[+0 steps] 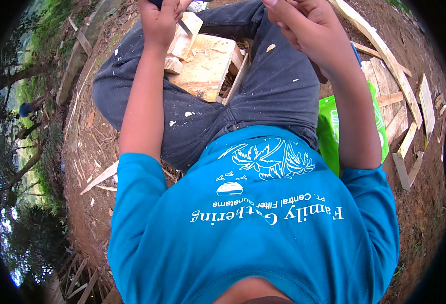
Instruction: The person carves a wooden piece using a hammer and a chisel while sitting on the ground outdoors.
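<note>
Now, up at the upper left of the frame, the left hand (158, 23) is curling its fingers closed around a dark blue handle (155, 3), with the top edge cutting off part of the grip. Just right of it, a narrow dark blade (185, 27) is lying across a pale wood block (184, 43); whether it is joining that handle, we cannot tell.

That block is sitting at the upper centre-left, over a bigger wood block (207, 53) that is resting between the legs, curls of shaving scattering its top.

Across at the upper right of centre, the right hand (306, 23) is bending its fingers inward, and the top edge is hiding the tips, so how far they are closing and whether they are holding anything, we cannot tell. A dark brown piece (318, 71) is poking out just beside the wrist.

Pale chips are dotting the dark trousers (283, 81), while a blue shirt (263, 248) is filling the lower centre. Over at the right, a bright green bag (327, 144) is showing beside the right forearm, and planks (383, 86) and strips are lying on brown soil (410, 223). Trees are lining the far left.
</note>
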Action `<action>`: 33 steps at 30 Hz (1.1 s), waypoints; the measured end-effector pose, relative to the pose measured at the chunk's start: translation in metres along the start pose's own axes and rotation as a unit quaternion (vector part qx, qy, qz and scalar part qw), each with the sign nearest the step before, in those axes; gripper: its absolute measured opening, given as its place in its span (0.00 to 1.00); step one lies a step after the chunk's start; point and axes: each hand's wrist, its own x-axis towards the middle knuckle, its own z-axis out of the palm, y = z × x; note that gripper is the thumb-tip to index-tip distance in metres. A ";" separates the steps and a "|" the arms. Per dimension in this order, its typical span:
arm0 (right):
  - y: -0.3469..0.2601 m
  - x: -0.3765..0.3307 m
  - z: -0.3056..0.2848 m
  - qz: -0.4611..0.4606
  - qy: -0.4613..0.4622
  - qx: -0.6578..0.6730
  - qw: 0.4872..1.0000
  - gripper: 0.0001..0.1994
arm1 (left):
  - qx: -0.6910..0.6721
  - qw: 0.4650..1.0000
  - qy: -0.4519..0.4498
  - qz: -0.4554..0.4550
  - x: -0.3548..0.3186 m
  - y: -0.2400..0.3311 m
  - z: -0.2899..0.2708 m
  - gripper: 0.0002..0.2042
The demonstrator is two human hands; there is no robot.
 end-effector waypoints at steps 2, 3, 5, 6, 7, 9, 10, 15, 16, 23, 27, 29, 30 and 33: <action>-0.002 -0.003 0.000 -0.006 -0.003 0.010 1.000 0.24 | 0.082 0.996 -0.038 0.013 0.001 -0.011 -0.012 0.07; -0.012 -0.006 0.000 -0.006 -0.010 0.014 1.000 0.24 | 0.123 0.991 -0.056 0.019 0.000 -0.011 -0.013 0.07; -0.026 -0.009 0.000 -0.014 -0.012 0.009 1.000 0.24 | 0.148 0.987 -0.030 0.050 -0.005 -0.010 0.000 0.08; -0.031 -0.011 0.001 -0.023 -0.005 -0.001 1.000 0.24 | 0.159 0.985 -0.018 0.066 -0.007 -0.006 0.009 0.09; -0.035 -0.010 0.001 -0.038 0.002 -0.008 0.999 0.24 | 0.188 0.979 -0.028 0.073 -0.007 -0.001 0.016 0.10; -0.042 -0.007 0.003 -0.076 0.016 -0.017 0.997 0.24 | 0.248 0.964 -0.047 0.088 -0.006 0.009 0.024 0.13; -0.038 -0.001 0.004 -0.113 0.010 -0.036 0.993 0.24 | 0.276 0.950 -0.063 0.133 -0.004 0.008 0.024 0.14; -0.011 0.022 0.005 -0.163 -0.048 -0.188 0.967 0.24 | 0.284 0.946 -0.093 0.122 0.000 -0.003 0.011 0.17; -0.017 0.018 0.007 -0.116 -0.055 -0.220 0.967 0.24 | 0.295 0.940 -0.087 0.145 0.000 -0.006 0.008 0.17; -0.007 0.023 0.011 -0.177 -0.034 -0.189 0.965 0.23 | 0.252 0.954 -0.064 0.149 -0.003 0.000 0.015 0.17; -0.019 0.016 0.025 -0.135 -0.041 -0.081 0.987 0.24 | 0.251 0.964 -0.065 0.053 -0.003 -0.003 0.002 0.16; -0.008 0.027 0.016 -0.092 -0.091 -0.169 0.977 0.24 | 0.221 0.971 -0.050 0.072 -0.004 -0.006 0.003 0.14; -0.028 0.030 0.030 -0.024 -0.023 -0.104 0.994 0.24 | 0.209 0.973 -0.039 0.085 -0.001 -0.006 0.001 0.13; -0.067 0.030 0.054 0.071 0.036 -0.014 0.997 0.24 | 0.228 0.971 -0.042 0.062 -0.009 -0.003 0.004 0.12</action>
